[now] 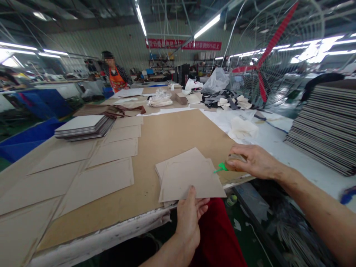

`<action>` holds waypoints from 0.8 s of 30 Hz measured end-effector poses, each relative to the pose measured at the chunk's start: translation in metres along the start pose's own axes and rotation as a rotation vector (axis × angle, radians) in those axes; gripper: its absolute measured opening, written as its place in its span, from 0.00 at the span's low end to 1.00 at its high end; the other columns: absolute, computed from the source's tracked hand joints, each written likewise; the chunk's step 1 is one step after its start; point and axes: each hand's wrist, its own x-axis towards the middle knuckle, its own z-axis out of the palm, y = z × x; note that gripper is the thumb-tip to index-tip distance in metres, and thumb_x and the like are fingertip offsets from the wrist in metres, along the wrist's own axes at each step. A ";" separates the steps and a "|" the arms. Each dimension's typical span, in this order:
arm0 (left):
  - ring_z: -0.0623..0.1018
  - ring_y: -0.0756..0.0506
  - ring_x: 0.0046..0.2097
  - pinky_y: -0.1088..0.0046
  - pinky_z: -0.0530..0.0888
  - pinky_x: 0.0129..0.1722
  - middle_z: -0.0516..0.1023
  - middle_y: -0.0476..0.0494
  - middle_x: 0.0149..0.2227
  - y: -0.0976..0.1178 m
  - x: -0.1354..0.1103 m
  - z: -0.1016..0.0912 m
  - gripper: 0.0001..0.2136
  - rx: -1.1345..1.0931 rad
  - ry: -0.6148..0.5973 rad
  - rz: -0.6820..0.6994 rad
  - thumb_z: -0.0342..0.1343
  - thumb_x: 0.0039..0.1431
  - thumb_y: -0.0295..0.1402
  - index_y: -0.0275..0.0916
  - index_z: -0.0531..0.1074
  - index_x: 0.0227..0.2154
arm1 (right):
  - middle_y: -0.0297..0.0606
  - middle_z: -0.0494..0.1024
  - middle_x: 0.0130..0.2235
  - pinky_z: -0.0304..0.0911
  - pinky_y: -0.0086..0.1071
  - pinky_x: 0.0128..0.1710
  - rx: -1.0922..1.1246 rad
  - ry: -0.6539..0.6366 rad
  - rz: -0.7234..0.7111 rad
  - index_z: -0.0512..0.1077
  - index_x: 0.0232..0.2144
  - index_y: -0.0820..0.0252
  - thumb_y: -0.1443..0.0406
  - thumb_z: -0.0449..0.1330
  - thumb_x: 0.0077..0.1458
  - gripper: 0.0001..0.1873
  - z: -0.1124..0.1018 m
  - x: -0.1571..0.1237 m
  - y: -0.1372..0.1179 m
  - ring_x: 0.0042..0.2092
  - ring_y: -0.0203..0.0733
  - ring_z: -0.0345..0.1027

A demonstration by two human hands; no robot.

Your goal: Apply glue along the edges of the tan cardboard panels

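Near the table's front edge, my left hand point(190, 211) pinches a beige card panel point(191, 180), thumb on top and fingers beneath. More panels lie under it, slightly fanned, so their number is hidden. My right hand point(249, 159) is wrapped round a brownish glue bottle point(233, 162) with a thin green nozzle point(221, 168). The nozzle's tip points left and down at the panel's right edge; whether it touches cannot be made out. Darker lines run along some of the panel's edges.
Overlapping rows of similar panels point(111, 178) cover the table's left side, with a stack of boards point(83, 126) behind. A tall board stack point(325, 126) and a large fan point(261, 63) stand at right. Plastic bags, scraps and a person in an orange apron point(118, 78) are farther back.
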 end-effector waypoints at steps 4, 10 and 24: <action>0.79 0.44 0.31 0.76 0.74 0.25 0.79 0.32 0.33 -0.001 0.001 -0.001 0.13 -0.016 -0.008 0.004 0.56 0.57 0.37 0.29 0.72 0.35 | 0.34 0.70 0.30 0.55 0.32 0.31 0.083 -0.098 -0.043 0.68 0.30 0.56 0.54 0.54 0.59 0.13 -0.005 -0.020 -0.010 0.32 0.41 0.64; 0.80 0.44 0.32 0.75 0.75 0.28 0.79 0.33 0.34 -0.003 0.003 -0.001 0.13 -0.017 -0.017 0.009 0.56 0.57 0.37 0.31 0.71 0.38 | 0.34 0.69 0.31 0.55 0.32 0.29 0.126 -0.026 -0.056 0.69 0.33 0.55 0.54 0.53 0.61 0.13 -0.002 -0.050 -0.011 0.30 0.38 0.63; 0.80 0.43 0.32 0.75 0.75 0.28 0.79 0.32 0.35 -0.001 0.002 0.001 0.12 0.006 0.002 0.004 0.55 0.58 0.36 0.30 0.71 0.39 | 0.34 0.71 0.32 0.55 0.32 0.31 0.070 0.063 0.009 0.70 0.33 0.56 0.54 0.54 0.58 0.12 0.009 -0.025 0.005 0.33 0.41 0.65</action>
